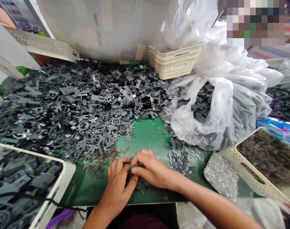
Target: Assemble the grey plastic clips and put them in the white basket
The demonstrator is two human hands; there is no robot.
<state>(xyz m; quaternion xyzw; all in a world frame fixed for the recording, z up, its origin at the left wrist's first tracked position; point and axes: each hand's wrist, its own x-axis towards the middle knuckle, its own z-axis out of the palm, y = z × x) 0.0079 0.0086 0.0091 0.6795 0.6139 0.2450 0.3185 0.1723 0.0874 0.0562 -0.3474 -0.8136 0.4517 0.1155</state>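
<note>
Near the front edge of the green table (pixel 149 132), my left hand (pixel 119 179) and my right hand (pixel 148 167) meet around a dark grey plastic part (pixel 130 178). The fingers of both hands are closed on it, and they hide most of its shape. More dark pieces (pixel 142 183) lie under my right hand. A scatter of small brown springs (pixel 99 160) is just left of my left hand. To the right of my right hand sits a small pile of grey metallic pieces (pixel 179 161).
A large heap of dark grey parts (pixel 87 95) covers the table's back and left. Cream baskets stand at front left (pixel 68 171), back (pixel 175 65) and right (pixel 235 156). A plastic bag (pixel 240 101) of parts and a clear bag of silvery pieces (pixel 222 175) are at right.
</note>
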